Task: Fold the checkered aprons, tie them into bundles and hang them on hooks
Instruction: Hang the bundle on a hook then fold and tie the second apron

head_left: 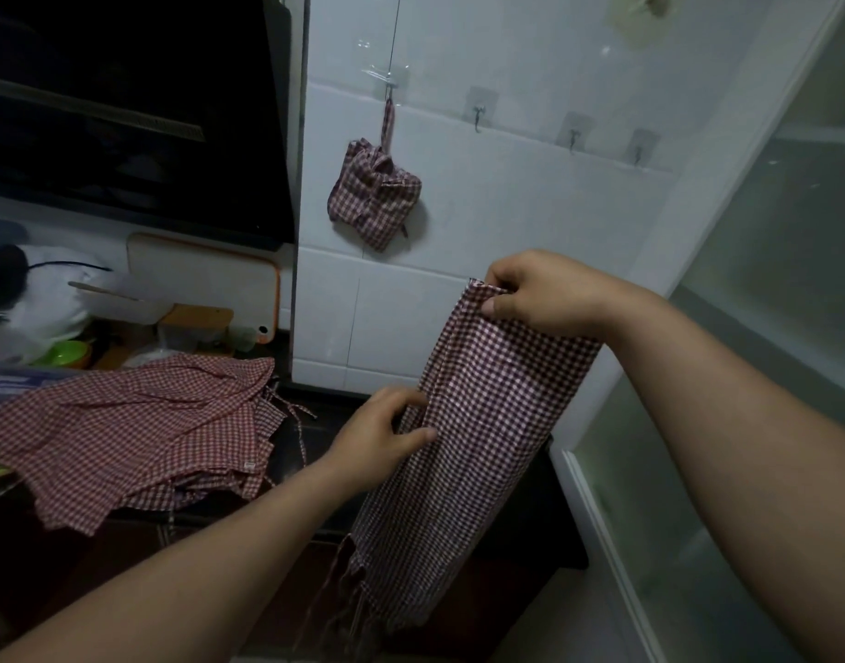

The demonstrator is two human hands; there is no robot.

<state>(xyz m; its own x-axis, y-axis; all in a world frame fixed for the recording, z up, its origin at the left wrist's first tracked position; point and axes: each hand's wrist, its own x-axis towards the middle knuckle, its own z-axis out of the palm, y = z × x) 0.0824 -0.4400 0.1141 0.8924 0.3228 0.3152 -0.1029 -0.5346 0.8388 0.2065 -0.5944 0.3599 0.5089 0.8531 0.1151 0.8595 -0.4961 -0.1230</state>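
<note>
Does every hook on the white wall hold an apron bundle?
No, only the leftmost hook carries a checkered bundle; the three hooks to its right are bare.

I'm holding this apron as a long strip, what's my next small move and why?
Probably fold it in half: the right hand pinches the top of the apron, the left hand grips its edge midway, and the lower half hangs loose. The hung bundle is far more compact.

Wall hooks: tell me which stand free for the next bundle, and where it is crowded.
Free: the second hook, third hook and fourth hook, right of the hung bundle, bare tile beneath. Crowded: the first hook carries the bundle; the apron pile covers the counter at left.
</note>
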